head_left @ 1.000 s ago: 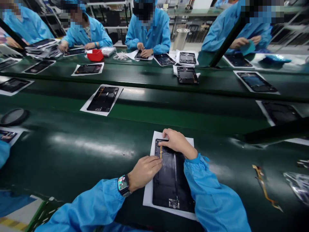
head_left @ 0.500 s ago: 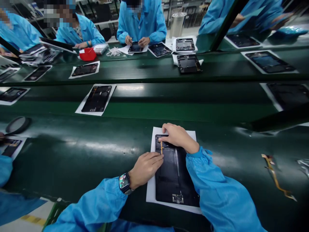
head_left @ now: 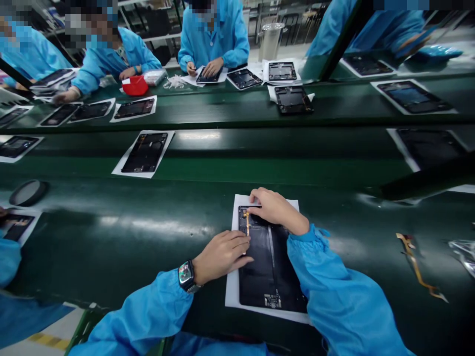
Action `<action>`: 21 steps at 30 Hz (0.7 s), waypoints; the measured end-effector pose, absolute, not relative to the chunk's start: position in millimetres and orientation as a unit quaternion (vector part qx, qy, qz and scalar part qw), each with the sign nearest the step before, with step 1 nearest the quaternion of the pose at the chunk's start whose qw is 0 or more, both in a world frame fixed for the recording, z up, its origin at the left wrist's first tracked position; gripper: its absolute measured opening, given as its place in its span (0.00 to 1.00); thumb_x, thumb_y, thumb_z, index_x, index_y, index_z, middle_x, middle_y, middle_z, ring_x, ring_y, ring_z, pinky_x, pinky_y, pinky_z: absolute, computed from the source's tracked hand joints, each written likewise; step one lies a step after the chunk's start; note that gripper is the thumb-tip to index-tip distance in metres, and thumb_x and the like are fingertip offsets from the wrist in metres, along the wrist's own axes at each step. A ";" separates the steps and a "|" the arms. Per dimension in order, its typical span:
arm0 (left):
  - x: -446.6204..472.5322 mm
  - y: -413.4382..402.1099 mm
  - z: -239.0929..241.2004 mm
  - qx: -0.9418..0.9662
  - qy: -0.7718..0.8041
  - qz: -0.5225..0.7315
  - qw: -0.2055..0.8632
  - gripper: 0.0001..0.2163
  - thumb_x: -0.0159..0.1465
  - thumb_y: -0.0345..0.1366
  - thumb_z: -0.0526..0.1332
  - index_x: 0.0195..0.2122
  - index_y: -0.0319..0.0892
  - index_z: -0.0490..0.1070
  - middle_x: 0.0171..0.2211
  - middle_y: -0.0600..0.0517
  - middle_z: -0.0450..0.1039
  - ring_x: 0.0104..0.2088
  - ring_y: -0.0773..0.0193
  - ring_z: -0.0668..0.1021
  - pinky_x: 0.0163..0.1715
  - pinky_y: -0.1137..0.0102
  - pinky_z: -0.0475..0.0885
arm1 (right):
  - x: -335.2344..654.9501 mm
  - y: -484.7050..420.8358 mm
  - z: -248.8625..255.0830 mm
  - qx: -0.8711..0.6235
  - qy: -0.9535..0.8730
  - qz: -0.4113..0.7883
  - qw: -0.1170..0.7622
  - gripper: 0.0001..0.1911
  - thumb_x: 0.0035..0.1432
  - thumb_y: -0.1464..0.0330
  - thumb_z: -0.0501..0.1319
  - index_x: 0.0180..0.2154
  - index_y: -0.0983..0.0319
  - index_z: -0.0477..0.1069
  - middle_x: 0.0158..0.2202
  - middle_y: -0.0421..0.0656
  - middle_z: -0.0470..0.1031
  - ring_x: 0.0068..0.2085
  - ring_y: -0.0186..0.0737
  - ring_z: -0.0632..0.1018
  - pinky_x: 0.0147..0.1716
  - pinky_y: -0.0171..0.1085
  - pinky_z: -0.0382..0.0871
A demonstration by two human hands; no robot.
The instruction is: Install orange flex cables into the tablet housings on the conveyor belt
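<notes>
A black tablet back frame [head_left: 269,269] lies on a white paper sheet [head_left: 230,291] on the green bench in front of me. A thin orange flex cable [head_left: 247,221] runs along the frame's upper left edge. My right hand [head_left: 274,210] presses its fingertips on the top end of that cable. My left hand [head_left: 220,254], with a smartwatch on the wrist, lies flat with its fingertips on the cable's lower end at the frame's left edge. Neither hand grips anything.
A loose orange flex cable [head_left: 417,267] and a clear bag [head_left: 463,254] lie to my right. Another frame on paper [head_left: 144,152] rides the green conveyor belt. A round black lid [head_left: 27,192] sits at left. People in blue coats work across the line beside a red tray [head_left: 134,85].
My left fingertips have slid slightly down along the frame's left edge. My right hand stays pressed at the cable's top. A worker across the line has laid another frame down at far left.
</notes>
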State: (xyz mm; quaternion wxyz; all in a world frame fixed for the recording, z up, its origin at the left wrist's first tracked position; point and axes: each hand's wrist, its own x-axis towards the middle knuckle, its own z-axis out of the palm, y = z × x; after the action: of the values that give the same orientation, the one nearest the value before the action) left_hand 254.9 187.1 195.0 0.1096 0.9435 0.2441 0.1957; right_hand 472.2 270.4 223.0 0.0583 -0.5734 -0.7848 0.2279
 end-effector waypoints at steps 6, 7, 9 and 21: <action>249.1 190.5 198.8 0.944 0.258 0.168 0.116 0.14 0.68 0.40 0.58 0.52 0.39 0.69 0.57 0.43 0.68 0.58 0.55 0.69 0.53 0.59 0.71 | 484.6 250.7 270.9 -0.535 -0.791 0.275 0.114 0.15 0.60 0.79 0.52 0.39 0.61 0.75 0.40 0.43 0.76 0.42 0.40 0.76 0.41 0.33 0.65; 249.1 190.1 199.3 0.949 0.252 0.154 0.112 0.14 0.68 0.40 0.58 0.51 0.39 0.69 0.57 0.43 0.67 0.58 0.53 0.69 0.53 0.58 0.71 | 485.2 245.4 279.1 -0.537 -0.786 0.281 0.121 0.14 0.60 0.78 0.53 0.37 0.60 0.75 0.38 0.42 0.77 0.40 0.40 0.77 0.40 0.33 0.65; 249.0 189.2 201.0 0.954 0.244 0.137 0.107 0.14 0.68 0.39 0.58 0.51 0.38 0.69 0.58 0.42 0.66 0.59 0.51 0.67 0.53 0.57 0.70 | 485.9 233.6 290.9 -0.549 -0.769 0.299 0.131 0.11 0.60 0.75 0.56 0.35 0.59 0.76 0.34 0.40 0.78 0.37 0.40 0.78 0.39 0.34 0.66; 233.8 184.0 204.1 0.955 0.202 0.141 0.167 0.20 0.67 0.44 0.59 0.57 0.42 0.67 0.65 0.40 0.54 0.66 0.46 0.56 0.61 0.51 0.61 | 470.8 156.3 251.8 -0.569 -0.753 0.304 0.128 0.07 0.64 0.69 0.53 0.41 0.56 0.67 0.35 0.41 0.77 0.36 0.43 0.77 0.35 0.37 0.66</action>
State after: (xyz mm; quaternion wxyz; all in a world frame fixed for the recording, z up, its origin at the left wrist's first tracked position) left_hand 233.8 184.0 204.1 0.1671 0.9547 0.2015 0.1411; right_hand 470.8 156.3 251.8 0.1278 -0.5691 -0.7533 0.3038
